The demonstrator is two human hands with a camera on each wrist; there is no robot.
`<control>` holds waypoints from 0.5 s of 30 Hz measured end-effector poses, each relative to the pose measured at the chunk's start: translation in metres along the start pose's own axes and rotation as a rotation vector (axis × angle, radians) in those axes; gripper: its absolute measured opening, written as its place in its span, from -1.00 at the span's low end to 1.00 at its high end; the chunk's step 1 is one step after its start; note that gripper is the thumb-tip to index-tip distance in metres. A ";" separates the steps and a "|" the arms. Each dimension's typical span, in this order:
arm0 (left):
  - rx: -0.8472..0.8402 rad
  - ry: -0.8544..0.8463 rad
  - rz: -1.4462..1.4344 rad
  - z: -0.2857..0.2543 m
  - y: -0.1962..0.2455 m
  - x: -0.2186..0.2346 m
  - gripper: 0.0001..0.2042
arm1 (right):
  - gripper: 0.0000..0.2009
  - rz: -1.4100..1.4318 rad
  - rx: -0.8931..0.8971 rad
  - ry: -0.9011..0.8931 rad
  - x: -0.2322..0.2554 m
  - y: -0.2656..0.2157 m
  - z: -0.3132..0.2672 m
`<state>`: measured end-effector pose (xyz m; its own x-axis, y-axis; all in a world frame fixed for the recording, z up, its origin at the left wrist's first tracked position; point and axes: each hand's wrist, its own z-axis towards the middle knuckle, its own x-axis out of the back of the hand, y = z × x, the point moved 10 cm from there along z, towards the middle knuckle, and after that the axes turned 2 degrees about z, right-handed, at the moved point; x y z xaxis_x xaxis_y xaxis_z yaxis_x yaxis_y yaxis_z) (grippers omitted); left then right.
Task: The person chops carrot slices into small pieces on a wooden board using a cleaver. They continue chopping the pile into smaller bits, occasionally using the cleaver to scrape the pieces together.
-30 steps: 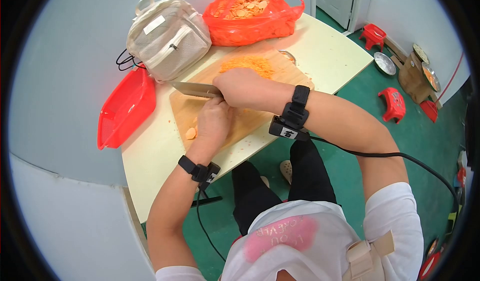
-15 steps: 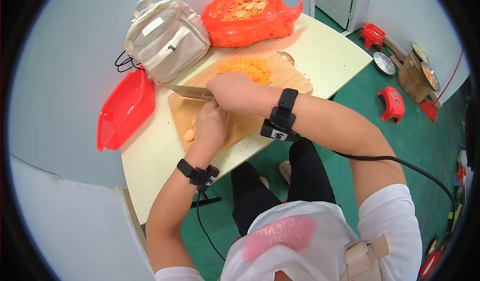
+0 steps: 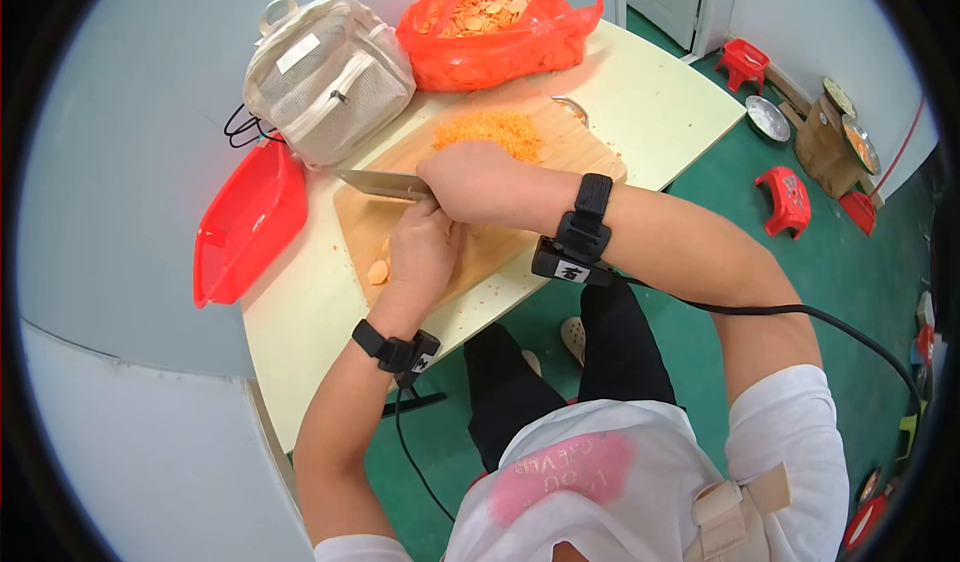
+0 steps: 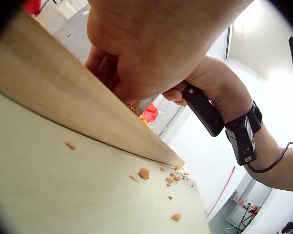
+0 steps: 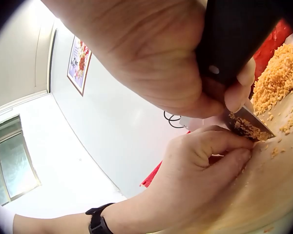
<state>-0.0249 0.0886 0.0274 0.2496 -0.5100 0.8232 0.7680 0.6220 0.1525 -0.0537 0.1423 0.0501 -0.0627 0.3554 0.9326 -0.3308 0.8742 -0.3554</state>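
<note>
My right hand grips a kitchen knife by its black handle, above the wooden cutting board. The broad blade points left, and orange crumbs cling to it in the right wrist view. Close against the blade, my left hand has its fingers curled down at the board, holding carrot slices that are mostly hidden beneath them. Loose carrot slices lie left of that hand. Beyond the right hand, finely chopped carrot is heaped on the board.
A red bag of carrot slices and a pale mesh backpack stand behind the board. The red plastic basket sits at the table's left edge. Crumbs dot the tabletop beside the board. Red stools stand on the floor.
The right wrist and forearm shifted left, then back right. The knife stays beside the left fingers, slightly further left than a second ago. The left hand keeps nearly the same place.
</note>
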 end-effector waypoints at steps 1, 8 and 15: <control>0.017 -0.011 -0.018 0.000 -0.002 -0.001 -0.93 | -0.81 0.002 -0.001 -0.005 -0.002 0.000 0.002; -0.046 0.035 -0.055 0.002 0.005 0.006 -0.90 | -0.82 0.008 0.003 -0.013 -0.002 0.003 0.012; -0.025 -0.021 -0.015 0.002 0.001 0.001 -0.90 | -0.81 0.035 -0.003 0.004 -0.003 0.004 0.002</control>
<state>-0.0246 0.0900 0.0293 0.2255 -0.5066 0.8322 0.7860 0.5993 0.1518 -0.0570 0.1440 0.0460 -0.0700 0.3869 0.9195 -0.3257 0.8623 -0.3877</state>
